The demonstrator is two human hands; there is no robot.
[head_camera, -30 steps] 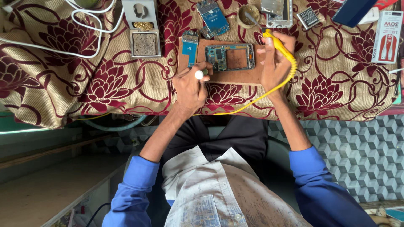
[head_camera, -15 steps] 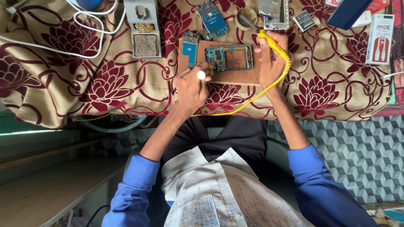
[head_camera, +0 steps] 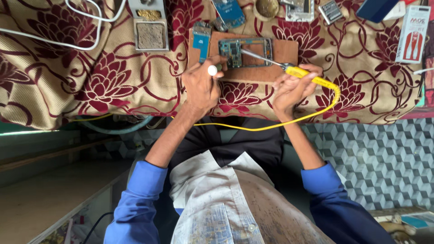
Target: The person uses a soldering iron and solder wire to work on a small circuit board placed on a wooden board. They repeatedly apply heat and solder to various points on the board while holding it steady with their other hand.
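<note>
Head view: right hand (head_camera: 289,88) grip closed on soldering iron (head_camera: 298,72).

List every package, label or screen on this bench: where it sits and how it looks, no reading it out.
Tall white retail card package with red tools pictured on it: far right of the cloth, upright rectangle.
Dark blue flat rectangular thing: top right edge, partly cut off; whether box or screen, cannot tell.
Small grey rectangular battery with a pale label: top, left of the blue thing, tilted.
No lit screen shows.
</note>
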